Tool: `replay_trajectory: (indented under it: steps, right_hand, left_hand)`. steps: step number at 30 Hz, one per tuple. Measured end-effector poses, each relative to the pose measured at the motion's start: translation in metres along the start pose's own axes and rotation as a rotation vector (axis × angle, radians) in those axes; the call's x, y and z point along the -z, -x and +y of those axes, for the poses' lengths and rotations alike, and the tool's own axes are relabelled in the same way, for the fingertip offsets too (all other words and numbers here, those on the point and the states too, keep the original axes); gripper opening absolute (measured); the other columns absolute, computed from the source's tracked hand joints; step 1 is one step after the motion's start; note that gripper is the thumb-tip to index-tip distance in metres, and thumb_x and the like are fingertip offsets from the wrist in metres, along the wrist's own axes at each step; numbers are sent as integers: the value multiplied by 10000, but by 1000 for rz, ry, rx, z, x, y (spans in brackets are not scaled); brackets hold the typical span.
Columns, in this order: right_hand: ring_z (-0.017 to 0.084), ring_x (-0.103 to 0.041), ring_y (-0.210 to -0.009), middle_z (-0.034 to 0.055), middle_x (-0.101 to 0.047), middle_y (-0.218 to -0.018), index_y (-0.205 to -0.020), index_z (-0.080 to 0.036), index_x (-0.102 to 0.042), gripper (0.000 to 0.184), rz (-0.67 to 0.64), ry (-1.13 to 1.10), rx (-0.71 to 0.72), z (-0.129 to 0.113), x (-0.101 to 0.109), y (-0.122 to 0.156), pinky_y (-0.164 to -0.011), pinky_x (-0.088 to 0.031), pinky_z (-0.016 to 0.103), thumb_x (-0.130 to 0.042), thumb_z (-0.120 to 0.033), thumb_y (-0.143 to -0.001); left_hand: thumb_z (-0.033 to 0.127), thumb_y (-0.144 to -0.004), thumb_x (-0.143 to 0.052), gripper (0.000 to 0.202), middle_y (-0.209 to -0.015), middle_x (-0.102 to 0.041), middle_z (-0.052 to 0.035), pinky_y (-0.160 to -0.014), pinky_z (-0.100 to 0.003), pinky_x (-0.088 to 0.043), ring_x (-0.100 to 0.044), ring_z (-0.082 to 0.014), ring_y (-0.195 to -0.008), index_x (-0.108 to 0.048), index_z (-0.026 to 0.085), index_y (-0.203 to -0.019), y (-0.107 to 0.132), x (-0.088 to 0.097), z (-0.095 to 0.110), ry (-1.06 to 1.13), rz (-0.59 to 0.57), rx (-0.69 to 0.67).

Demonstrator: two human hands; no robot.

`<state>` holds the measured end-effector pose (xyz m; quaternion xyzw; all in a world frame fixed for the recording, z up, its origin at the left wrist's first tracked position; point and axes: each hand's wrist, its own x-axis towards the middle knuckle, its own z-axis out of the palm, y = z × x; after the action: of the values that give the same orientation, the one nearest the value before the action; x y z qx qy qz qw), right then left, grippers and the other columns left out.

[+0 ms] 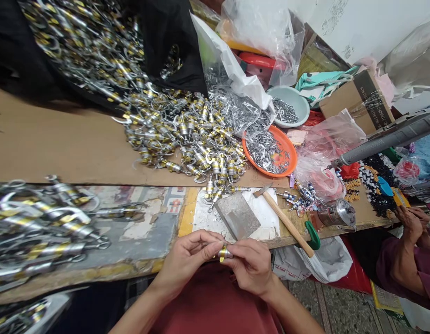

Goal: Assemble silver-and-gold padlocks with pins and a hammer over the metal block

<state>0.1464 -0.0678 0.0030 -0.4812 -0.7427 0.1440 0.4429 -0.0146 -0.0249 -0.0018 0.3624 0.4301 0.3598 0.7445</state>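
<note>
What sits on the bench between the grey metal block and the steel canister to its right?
In the head view, a wooden-handled hammer lies diagonally between the metal block and the steel canister, with a few loose clips near its head.

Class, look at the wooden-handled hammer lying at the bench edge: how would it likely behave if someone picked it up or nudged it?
The hammer looks stiff and probably head-heavy, given its metal head. Its handle end overhangs the bench edge, so a nudge might tip it off. The rounded handle could roll slightly.
</note>
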Motion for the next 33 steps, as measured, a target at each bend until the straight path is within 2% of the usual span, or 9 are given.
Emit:
replay_trajectory:
  steps: [7, 21, 33]
  right_hand:
    - [123, -610, -581, 46, -671, -688, -882, -172, -651, 122, -25, 46, -9, -1, -3, 0, -535, -494, 213, -572, -256, -844]
    - [129, -606, -614, 46, -668, -711, -922, -173, -636, 113, 85, 103, 25, -1, -17, 5, -556, -482, 226, -582, -231, -843]
    - [124, -605, -615, 38, -670, -720, -946, -188, -630, 120, 93, 109, 43, 2, -19, 7, -548, -483, 227, -573, -232, -851]
  left_hand:
    - [357, -614, -760, 225, -732, -667, -39, -636, -277, -530, -615, -173, -687, -670, 151, -623, 0, -1, -2, 70, 14, 32]
    - [341, -570, -800, 246, -709, -680, -10, -599, -257, -536, -630, -152, -649, -670, 148, -650, -6, 1, -1, 169, 38, 127]
    - [360, -558, -810, 260, -733, -675, -17, -600, -228, -534, -613, -138, -664, -682, 147, -636, -7, 1, -3, 167, 48, 115]
